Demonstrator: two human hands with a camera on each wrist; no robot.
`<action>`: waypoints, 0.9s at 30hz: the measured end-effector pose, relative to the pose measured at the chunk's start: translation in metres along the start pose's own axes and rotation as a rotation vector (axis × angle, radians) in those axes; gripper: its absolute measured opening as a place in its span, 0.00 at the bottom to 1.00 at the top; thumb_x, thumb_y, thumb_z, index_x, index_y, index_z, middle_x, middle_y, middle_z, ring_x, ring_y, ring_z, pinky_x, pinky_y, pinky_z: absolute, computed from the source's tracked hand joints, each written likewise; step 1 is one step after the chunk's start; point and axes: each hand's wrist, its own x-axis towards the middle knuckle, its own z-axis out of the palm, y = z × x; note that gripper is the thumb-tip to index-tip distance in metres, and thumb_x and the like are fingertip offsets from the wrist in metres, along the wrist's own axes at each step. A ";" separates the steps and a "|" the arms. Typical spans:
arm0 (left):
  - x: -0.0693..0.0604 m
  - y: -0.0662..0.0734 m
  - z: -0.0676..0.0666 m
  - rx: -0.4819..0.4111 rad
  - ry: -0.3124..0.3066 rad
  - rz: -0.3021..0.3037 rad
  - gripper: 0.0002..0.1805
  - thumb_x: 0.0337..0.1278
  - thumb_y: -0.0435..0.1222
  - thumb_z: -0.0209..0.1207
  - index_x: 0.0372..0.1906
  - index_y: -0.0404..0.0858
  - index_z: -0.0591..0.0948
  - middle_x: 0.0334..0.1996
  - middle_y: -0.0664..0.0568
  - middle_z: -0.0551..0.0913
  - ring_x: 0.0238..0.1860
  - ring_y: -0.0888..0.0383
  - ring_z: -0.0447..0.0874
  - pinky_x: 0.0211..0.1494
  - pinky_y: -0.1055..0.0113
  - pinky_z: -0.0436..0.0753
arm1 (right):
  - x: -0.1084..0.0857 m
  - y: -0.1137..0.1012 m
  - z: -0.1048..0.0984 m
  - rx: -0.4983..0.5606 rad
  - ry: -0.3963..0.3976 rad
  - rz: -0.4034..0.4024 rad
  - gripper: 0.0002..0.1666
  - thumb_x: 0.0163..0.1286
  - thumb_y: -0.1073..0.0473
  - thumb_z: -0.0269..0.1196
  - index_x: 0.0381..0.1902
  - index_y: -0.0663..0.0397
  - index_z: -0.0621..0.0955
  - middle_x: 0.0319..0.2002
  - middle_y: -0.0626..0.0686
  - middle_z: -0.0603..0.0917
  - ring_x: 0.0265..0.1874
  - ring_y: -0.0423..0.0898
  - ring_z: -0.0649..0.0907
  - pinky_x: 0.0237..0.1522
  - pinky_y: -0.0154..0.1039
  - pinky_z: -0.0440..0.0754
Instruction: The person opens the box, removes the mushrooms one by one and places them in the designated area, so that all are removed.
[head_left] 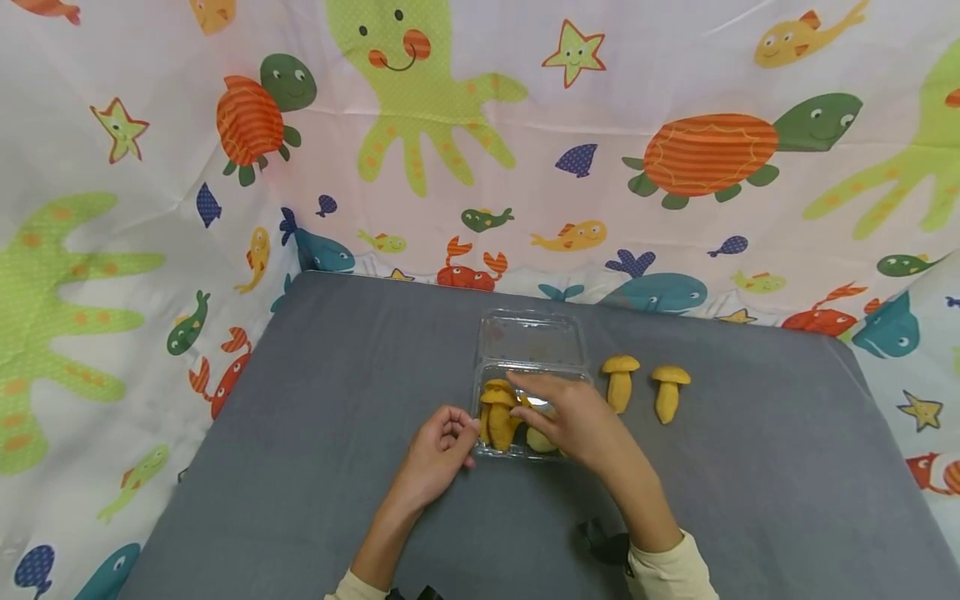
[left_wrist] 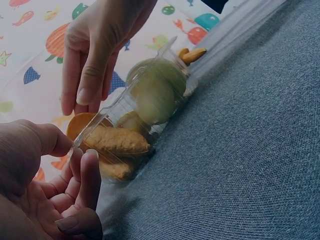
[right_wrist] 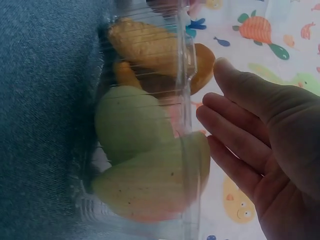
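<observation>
A clear plastic clamshell container [head_left: 477,385] lies with its lid [head_left: 531,337] folded back. Inside, on the left, are yellow-orange toy mushrooms [head_left: 501,423]; pale green, mango-like fruits [right_wrist: 132,122] fill the right part. My left hand [head_left: 438,446] pinches the container's near left rim between thumb and fingertip, as the left wrist view shows. Over the container hovers my right hand [head_left: 581,412], its fingers relaxed and apart, with nothing in them. It partly hides the contents in the head view.
Two more toy mushrooms, one nearer [head_left: 619,383] and one farther right [head_left: 667,393], lie on the grey cloth right of the container. A black object [head_left: 603,546] is by the right sleeve. A curtain [head_left: 480,125] with sea animals borders the table behind.
</observation>
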 end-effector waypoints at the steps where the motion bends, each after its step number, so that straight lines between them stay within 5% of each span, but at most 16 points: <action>1: 0.000 0.000 0.000 0.005 -0.001 -0.002 0.10 0.76 0.38 0.63 0.47 0.35 0.79 0.33 0.47 0.82 0.26 0.55 0.84 0.31 0.68 0.81 | 0.000 0.001 0.001 -0.008 0.002 -0.004 0.32 0.69 0.56 0.75 0.68 0.55 0.82 0.60 0.53 0.88 0.55 0.50 0.89 0.54 0.49 0.88; 13: 0.002 -0.002 0.001 -0.008 -0.001 0.000 0.07 0.76 0.36 0.62 0.45 0.35 0.79 0.33 0.48 0.82 0.26 0.53 0.85 0.33 0.64 0.85 | 0.002 -0.001 0.012 -0.092 0.014 0.021 0.27 0.70 0.54 0.75 0.66 0.49 0.85 0.58 0.49 0.89 0.54 0.49 0.89 0.52 0.50 0.88; 27: 0.002 0.000 0.003 -0.016 0.003 0.003 0.08 0.76 0.37 0.62 0.45 0.35 0.79 0.33 0.47 0.82 0.26 0.54 0.84 0.33 0.65 0.84 | -0.001 -0.004 0.021 -0.117 0.087 0.014 0.22 0.69 0.55 0.76 0.60 0.48 0.87 0.53 0.48 0.90 0.42 0.45 0.91 0.42 0.45 0.90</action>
